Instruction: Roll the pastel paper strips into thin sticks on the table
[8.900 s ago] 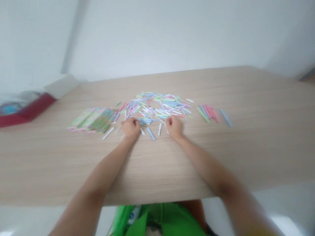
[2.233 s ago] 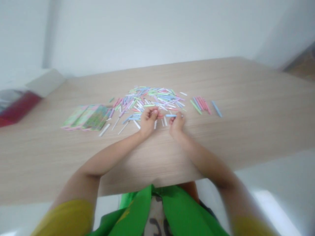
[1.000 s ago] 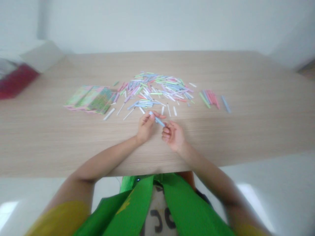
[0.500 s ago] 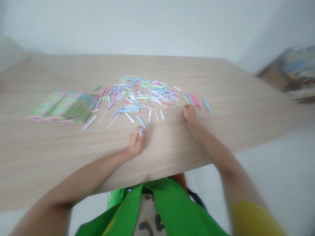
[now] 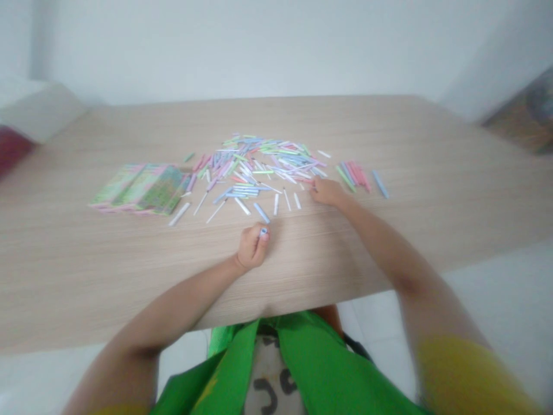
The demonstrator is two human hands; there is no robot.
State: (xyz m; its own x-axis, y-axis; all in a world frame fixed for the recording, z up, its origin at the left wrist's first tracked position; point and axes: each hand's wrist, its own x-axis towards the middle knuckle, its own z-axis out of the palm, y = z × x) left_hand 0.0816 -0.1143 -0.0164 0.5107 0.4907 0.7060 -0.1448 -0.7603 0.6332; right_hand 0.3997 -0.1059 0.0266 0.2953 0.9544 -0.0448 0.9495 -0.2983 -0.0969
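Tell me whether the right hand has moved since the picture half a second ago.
Yes, leftward: it was beside the near end of the pink sticks; now the right hand is farther left of them, at the pile's edge.

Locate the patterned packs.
Head view, left side of the table, immediately left of the stick pile; a white stick lies off their near right corner.

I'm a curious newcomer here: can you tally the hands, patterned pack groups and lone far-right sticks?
Left hand and right hand: 2
Group of patterned packs: 1
Lone blue stick: 1
Total: 4
The central heap is too blurred to count.
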